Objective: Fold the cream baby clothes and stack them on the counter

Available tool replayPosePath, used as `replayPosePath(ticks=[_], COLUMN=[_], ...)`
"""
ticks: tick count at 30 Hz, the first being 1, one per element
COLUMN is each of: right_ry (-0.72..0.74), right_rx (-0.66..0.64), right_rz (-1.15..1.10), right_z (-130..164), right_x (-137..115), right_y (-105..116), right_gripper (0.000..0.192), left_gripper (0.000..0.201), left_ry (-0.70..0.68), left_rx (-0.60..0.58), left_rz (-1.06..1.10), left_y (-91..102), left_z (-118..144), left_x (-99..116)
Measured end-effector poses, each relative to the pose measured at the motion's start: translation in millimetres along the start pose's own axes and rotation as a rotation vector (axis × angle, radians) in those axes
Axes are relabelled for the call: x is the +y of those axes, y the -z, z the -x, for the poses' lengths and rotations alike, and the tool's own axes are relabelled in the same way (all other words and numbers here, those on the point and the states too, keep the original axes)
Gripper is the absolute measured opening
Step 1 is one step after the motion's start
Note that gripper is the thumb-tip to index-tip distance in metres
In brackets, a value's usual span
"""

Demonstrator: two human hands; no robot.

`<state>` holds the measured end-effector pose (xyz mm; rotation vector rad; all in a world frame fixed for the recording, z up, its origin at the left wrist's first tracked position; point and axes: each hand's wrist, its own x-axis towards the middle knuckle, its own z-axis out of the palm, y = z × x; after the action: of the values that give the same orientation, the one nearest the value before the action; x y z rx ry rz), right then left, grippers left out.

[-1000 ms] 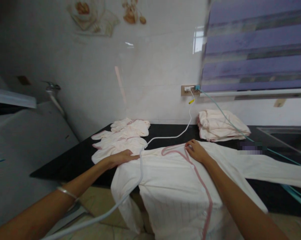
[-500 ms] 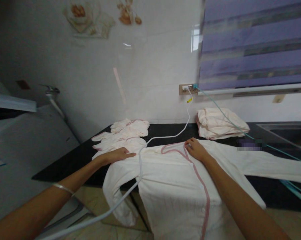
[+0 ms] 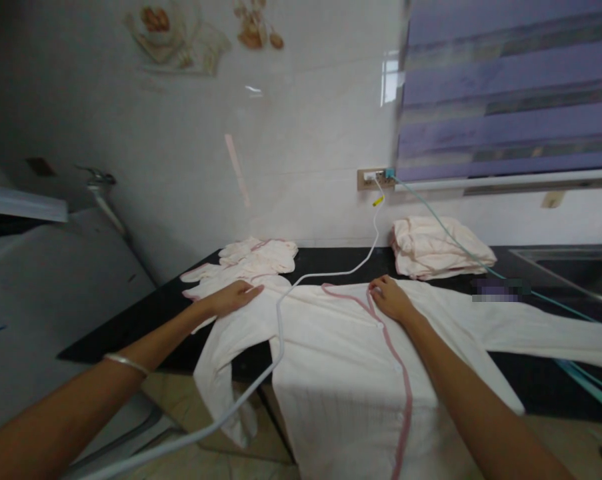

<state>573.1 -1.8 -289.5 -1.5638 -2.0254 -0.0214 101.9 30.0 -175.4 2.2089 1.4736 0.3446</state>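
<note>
Pale cream cloth, the pink-trimmed garment (image 3: 341, 347), is pressed flat on the black counter (image 3: 145, 313) by the left hand (image 3: 233, 297) at its shoulder and the right hand (image 3: 391, 300) at its neckline, fingers spread. Spreading appears done; folding seems left. A folded stack (image 3: 438, 247) lies beyond.

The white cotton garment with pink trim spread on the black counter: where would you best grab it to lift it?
Probably at the two shoulders of the white cotton garment with pink trim, coming from above. It lies flat, neckline toward the wall, and the left hand and right hand already rest there. The white cable crosses it.
</note>
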Motion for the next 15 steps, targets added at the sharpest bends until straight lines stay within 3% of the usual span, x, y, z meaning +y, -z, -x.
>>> replayPosePath(ticks=[9, 12, 15], right_ry=[-0.186, -0.204, -0.199], right_rx=[0.019, 0.005, 0.005], right_rz=[0.082, 0.101, 0.110], right_z=[-7, -14, -19], right_x=[-7, -5, -1], right_y=[2, 2, 0], right_gripper=[0.025, 0.026, 0.027], left_gripper=[0.060, 0.060, 0.064], left_ry=[-0.125, -0.102, -0.043], left_rx=[0.233, 0.273, 0.253], left_rz=[-0.219, -0.370, -0.433], left_y=[20.3, 25.3, 17.8], left_z=[-84, -108, -116], left_x=[11, 9, 3])
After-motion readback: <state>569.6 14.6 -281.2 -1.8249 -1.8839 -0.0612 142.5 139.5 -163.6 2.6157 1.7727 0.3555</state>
